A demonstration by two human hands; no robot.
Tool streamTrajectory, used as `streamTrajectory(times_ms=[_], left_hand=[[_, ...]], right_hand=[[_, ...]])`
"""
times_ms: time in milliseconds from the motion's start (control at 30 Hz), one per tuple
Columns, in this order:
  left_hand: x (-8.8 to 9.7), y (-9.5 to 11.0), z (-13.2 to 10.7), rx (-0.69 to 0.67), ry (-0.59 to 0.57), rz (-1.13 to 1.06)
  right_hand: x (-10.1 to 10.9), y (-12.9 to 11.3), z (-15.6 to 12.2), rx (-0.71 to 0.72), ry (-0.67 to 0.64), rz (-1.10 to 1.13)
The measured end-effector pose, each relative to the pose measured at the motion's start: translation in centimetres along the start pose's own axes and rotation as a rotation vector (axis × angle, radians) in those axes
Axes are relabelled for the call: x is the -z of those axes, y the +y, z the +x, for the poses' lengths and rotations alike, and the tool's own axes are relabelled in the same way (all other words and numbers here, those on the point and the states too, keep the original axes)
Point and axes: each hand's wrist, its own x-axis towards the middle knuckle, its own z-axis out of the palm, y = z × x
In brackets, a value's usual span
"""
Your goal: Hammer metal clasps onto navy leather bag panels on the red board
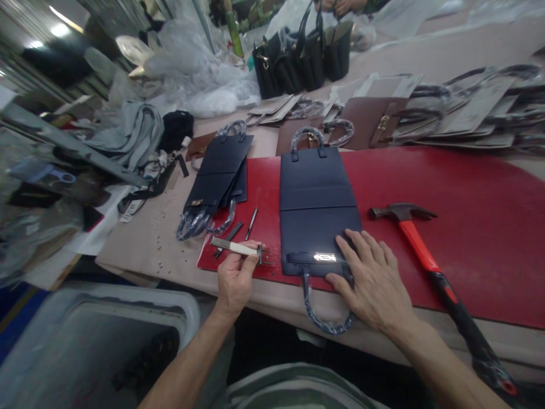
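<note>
A flat navy leather bag panel with a handle at each end lies on a red mat. My right hand rests on its near end, fingers spread, beside a shiny metal clasp. My left hand pinches a small white-handled metal tool at the mat's left edge, just left of the panel. A thin metal rod and a dark strip lie close behind that hand.
A red-handled hammer lies on the mat to the right of my right hand. A stack of navy bag panels sits at left. Brown panels, finished black bags and plastic wrap fill the far table. A grey bin stands below.
</note>
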Motion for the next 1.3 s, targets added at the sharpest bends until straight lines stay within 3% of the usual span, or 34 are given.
streamTrajectory(times_ms=[167,367,500,767,1300], left_hand=[[1.3,0.3,0.3,-0.003,0.02,0.166],[1.8,0.2,1.5,0.08,0.034,0.157],[0.7,0.5,1.4,0.04,-0.013,0.083],[-2.2,1.3,0.8,-0.195,-0.148,-0.05],[-3.6,1.1,0.7,-0.171,-0.196,-0.084]], right_hand=[[0.1,0.0,0.1,0.0,0.003,0.016],[0.0,0.1,0.1,0.015,0.01,-0.005],[-0.1,0.1,0.0,0.022,0.006,-0.017],[-0.2,0.2,-0.1,0.03,0.031,0.007],[0.0,0.1,0.0,0.022,0.019,-0.002]])
